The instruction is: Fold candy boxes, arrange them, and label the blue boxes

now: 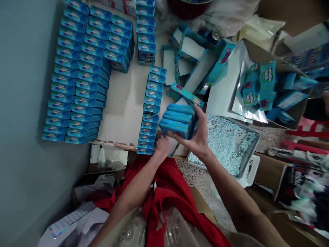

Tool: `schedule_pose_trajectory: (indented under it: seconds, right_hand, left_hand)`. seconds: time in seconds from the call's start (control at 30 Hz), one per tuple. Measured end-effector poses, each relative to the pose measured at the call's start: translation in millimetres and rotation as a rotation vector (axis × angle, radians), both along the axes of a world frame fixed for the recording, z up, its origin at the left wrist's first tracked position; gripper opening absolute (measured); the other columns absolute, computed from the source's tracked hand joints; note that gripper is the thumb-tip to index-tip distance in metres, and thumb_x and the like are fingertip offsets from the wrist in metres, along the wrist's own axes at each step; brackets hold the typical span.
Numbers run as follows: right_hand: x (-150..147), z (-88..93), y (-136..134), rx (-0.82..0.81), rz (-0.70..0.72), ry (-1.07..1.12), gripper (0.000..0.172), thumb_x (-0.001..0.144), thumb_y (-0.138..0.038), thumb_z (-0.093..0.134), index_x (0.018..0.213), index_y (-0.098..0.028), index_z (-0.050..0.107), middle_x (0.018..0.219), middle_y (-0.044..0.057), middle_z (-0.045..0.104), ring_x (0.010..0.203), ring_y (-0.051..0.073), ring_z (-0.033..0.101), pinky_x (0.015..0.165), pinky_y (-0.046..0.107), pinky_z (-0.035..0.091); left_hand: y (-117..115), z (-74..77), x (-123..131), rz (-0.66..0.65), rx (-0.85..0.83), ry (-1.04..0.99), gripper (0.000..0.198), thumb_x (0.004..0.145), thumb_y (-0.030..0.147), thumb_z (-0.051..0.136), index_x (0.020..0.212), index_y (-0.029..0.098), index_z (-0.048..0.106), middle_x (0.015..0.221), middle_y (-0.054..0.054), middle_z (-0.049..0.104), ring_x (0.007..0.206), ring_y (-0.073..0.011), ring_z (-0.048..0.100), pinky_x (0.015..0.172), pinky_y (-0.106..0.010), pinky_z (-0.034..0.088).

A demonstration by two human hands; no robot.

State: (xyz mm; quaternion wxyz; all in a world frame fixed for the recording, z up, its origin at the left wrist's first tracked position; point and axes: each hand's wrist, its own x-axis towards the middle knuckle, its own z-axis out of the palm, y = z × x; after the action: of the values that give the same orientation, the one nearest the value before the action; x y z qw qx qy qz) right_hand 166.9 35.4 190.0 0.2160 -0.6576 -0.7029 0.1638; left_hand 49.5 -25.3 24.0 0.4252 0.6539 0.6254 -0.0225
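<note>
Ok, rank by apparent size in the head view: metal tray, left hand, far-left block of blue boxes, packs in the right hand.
1. Block of blue boxes
2. Metal tray
3. Packs in the right hand
4. Left hand, blurred

held boxes (177,120): blue, faint greenish flecks, blurred | lined-up boxes (65,71): blue, darker oval on tops | open boxes (194,49): teal outside, white inside | candies (221,144): pale blue, white | pan (250,156): silver-grey | tabletop (120,106): off-white | cloth (177,178): red | wall (20,120): blue-grey | floor (194,175): pale, dark-speckled
</note>
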Motion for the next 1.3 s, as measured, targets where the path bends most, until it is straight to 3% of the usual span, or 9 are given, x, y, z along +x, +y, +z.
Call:
schedule_pose_trajectory:
  seconds: [0.17, 0.4, 0.63, 0.77, 0.93, 1.03, 1.13, 1.2, 1.3]
  right_hand:
    - [43, -53.7, -74, -0.082, -0.148, 0.095, 0.099, 0.082, -0.057, 0.078, 0.163, -0.022, 0.032, 0.14, 0.019, 0.051, 0.128, 0.039, 0.057, 0.106, 0.061, 0.054]
    - [40, -117.0, -58, -0.168, 0.173, 0.011, 0.098, 0.075, -0.045, 0.079, 0.16, -0.017, 0.038, 0.145, 0.02, 0.052, 0.133, 0.037, 0.054, 0.112, 0.054, 0.05]
    - [36, -123.1, -8, -0.211, 0.396, -0.233, 0.093, 0.075, -0.035, 0.081, 0.16, -0.023, 0.047, 0.148, 0.02, 0.053, 0.133, 0.041, 0.051, 0.113, 0.055, 0.046]
    - [17, -134.2, -11, -0.193, 0.395, -0.279, 0.091, 0.077, -0.03, 0.079, 0.161, -0.021, 0.045, 0.152, 0.022, 0.05, 0.142, 0.041, 0.047, 0.115, 0.057, 0.045]
    - [4, -115.6, -17, -0.103, 0.366, -0.375, 0.089, 0.081, -0.041, 0.082, 0.159, -0.018, 0.046, 0.163, 0.029, 0.04, 0.153, 0.051, 0.035, 0.116, 0.074, 0.037]
    - [-9, -72.7, 33, -0.07, 0.339, -0.288, 0.081, 0.089, -0.058, 0.073, 0.156, -0.02, 0.049, 0.164, 0.027, 0.04, 0.155, 0.05, 0.034, 0.115, 0.073, 0.04]
    - [-53, -48.3, 131, 0.024, 0.315, -0.123, 0.066, 0.102, -0.057, 0.054, 0.16, -0.026, 0.046, 0.166, 0.017, 0.042, 0.159, 0.035, 0.033, 0.125, 0.059, 0.037]
    - [-98, -58.8, 204, 0.039, 0.323, -0.133, 0.073, 0.104, -0.06, 0.048, 0.165, -0.021, 0.037, 0.171, 0.019, 0.034, 0.162, 0.036, 0.026, 0.127, 0.061, 0.031]
    - [-165, -102.9, 292, 0.003, 0.291, -0.265, 0.088, 0.102, -0.065, 0.046, 0.169, -0.011, 0.026, 0.173, 0.026, 0.025, 0.163, 0.044, 0.014, 0.125, 0.073, 0.018]
  left_hand:
    - [-27, -7.0, -17, 0.049, -0.061, 0.124, 0.036, 0.1, 0.007, 0.038, 0.127, 0.005, 0.061, 0.115, -0.026, 0.071, 0.106, -0.0283, 0.074, 0.091, -0.037, 0.059]
    - [-31, -30.7, -19, 0.14, 0.054, 0.022, 0.049, 0.101, 0.008, 0.036, 0.148, 0.008, 0.05, 0.139, -0.024, 0.065, 0.121, -0.0281, 0.071, 0.106, -0.042, 0.057]
    - [-34, -39.2, -13, 0.201, 0.001, 0.09, 0.061, 0.1, 0.005, 0.036, 0.161, 0.007, 0.041, 0.149, -0.027, 0.058, 0.128, -0.0317, 0.068, 0.109, -0.044, 0.056]
    - [-37, -38.0, -11, 0.219, 0.053, 0.094, 0.063, 0.099, 0.005, 0.033, 0.16, 0.009, 0.044, 0.147, -0.026, 0.06, 0.125, -0.033, 0.069, 0.107, -0.048, 0.058]
    - [-55, -3.0, -16, 0.249, 0.017, 0.135, 0.07, 0.096, 0.009, 0.045, 0.165, 0.011, 0.037, 0.15, -0.028, 0.058, 0.137, -0.0363, 0.062, 0.115, -0.051, 0.052]
    - [-66, 37.8, -39, 0.136, -0.188, -0.067, 0.066, 0.096, 0.021, 0.053, 0.16, 0.007, 0.044, 0.16, -0.029, 0.049, 0.151, -0.0386, 0.047, 0.123, -0.051, 0.043]
    - [-64, 78.4, -75, 0.07, -0.413, -0.364, 0.059, 0.098, 0.034, 0.053, 0.153, 0.012, 0.056, 0.155, -0.021, 0.057, 0.147, -0.0342, 0.053, 0.125, -0.048, 0.041]
    - [-58, 97.5, -100, 0.152, -0.459, -0.475, 0.058, 0.096, 0.039, 0.055, 0.151, 0.019, 0.059, 0.152, -0.016, 0.062, 0.14, -0.0314, 0.059, 0.123, -0.046, 0.043]
    - [-61, 109.1, -127, 0.303, -0.447, -0.554, 0.056, 0.094, 0.041, 0.056, 0.147, 0.021, 0.063, 0.141, -0.015, 0.067, 0.127, -0.0277, 0.066, 0.115, -0.042, 0.05]
